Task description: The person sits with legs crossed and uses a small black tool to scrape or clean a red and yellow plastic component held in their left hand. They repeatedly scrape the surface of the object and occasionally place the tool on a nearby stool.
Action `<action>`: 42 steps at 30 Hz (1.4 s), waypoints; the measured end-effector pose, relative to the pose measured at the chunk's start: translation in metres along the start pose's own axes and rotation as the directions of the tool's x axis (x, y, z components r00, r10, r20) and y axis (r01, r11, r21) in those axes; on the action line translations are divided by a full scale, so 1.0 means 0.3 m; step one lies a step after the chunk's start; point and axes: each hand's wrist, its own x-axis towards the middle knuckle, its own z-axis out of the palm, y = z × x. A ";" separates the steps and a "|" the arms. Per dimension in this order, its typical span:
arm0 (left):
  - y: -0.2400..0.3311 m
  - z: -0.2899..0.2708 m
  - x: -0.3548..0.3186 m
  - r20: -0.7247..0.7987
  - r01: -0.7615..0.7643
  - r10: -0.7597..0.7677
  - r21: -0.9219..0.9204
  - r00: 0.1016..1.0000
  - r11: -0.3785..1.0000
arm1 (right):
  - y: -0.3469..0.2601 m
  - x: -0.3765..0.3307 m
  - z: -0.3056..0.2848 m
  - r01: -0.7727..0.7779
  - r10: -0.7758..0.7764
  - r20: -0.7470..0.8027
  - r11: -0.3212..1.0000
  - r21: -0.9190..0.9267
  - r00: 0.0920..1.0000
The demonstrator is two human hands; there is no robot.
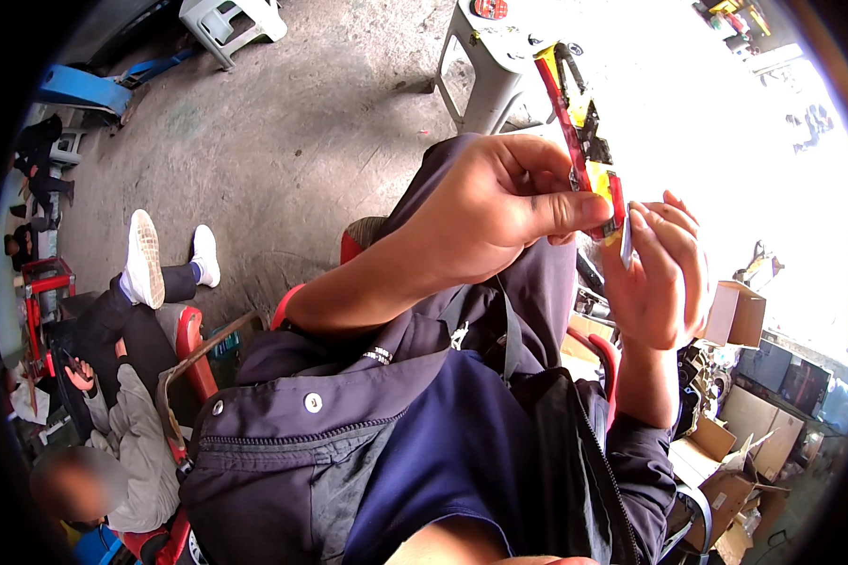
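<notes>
My left hand (pixel 513 193) is closed round the lower part of a long, narrow red, yellow and black strip (pixel 575 113), with the thumb lying across its front. The strip tilts up and away from me, and its exact kind I cannot make out. Close beside its lower end, my right hand (pixel 664 264) pinches a thin, flat, pale piece (pixel 627 237) between thumb and fingers. That piece stands nearly upright. Whether it touches the strip I cannot tell. Both hands are raised above my lap.
A grey plastic stool (pixel 485 89) stands ahead, a small red item (pixel 490 8) on top. Another stool (pixel 231 24) is at the far left. A seated person (pixel 141 443) is at my left. Cardboard boxes (pixel 735 315) and clutter fill the right side. Bright glare washes out the upper right.
</notes>
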 end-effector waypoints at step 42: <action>0.019 -0.010 0.001 0.003 -0.003 0.002 0.117 1.000 0.993 | -0.028 -0.003 -0.012 -0.058 0.056 0.018 0.994 0.092 0.998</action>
